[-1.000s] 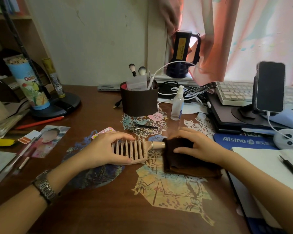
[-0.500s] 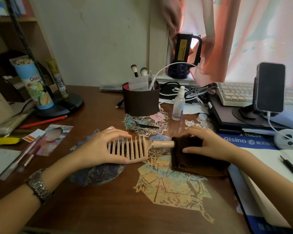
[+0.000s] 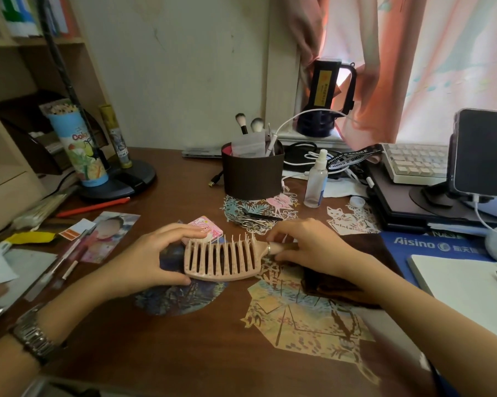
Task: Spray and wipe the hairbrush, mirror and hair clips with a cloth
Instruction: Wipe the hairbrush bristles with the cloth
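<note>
1. Head view: hairbrush (image 3: 223, 260) is held above the table (image 3: 184, 339), head pinched by left hand (image 3: 144, 262), grip narrow.
2. Handle is gripped by right hand (image 3: 307, 245), over the dark cloth (image 3: 353, 270).

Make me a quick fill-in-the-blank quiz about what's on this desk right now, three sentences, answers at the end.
1. The left hand grips the head of the pink ____, while the right hand holds its handle.
2. The dark brown cloth lies under the ____ forearm.
3. The clear spray bottle stands just right of the brown ____ that holds makeup brushes.

Answers: hairbrush; right; container
</note>
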### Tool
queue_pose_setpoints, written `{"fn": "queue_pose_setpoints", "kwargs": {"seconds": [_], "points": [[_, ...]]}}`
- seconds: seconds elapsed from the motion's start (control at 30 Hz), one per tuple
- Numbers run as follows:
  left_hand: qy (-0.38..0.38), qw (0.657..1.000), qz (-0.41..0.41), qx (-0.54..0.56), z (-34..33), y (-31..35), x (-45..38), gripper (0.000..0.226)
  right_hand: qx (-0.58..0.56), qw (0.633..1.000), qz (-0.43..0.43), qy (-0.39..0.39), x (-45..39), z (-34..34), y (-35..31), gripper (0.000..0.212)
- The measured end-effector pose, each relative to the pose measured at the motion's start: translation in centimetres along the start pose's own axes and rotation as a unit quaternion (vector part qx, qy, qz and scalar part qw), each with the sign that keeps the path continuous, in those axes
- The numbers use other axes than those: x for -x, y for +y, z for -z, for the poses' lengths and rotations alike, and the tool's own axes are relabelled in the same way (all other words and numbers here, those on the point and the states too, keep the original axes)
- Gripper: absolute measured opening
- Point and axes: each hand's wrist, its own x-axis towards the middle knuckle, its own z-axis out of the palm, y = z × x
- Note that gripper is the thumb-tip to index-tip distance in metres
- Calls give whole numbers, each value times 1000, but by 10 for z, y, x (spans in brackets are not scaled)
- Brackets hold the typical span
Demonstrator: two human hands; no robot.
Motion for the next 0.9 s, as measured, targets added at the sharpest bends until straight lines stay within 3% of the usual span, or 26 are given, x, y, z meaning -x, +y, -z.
{"fn": "queue_pose_setpoints", "kwargs": {"seconds": [0.3, 0.5, 0.6, 0.73, 0.9], "points": [[46, 998, 10, 39, 8, 7, 6, 68, -99, 995, -13, -19, -3, 6, 1, 25], [83, 993, 18, 79, 8, 17, 9, 69, -112, 994, -5, -18, -1, 6, 2, 26], [105, 989, 21, 99, 5, 21, 8, 59, -106, 994, 1, -14, 1, 4, 3, 32], [125, 982, 32, 136, 2, 24, 5, 45, -90, 995, 23, 30, 2, 0, 4, 34], [145, 979, 41, 140, 0, 21, 0, 46, -88, 993, 47, 57, 2, -3, 6, 23]]}}
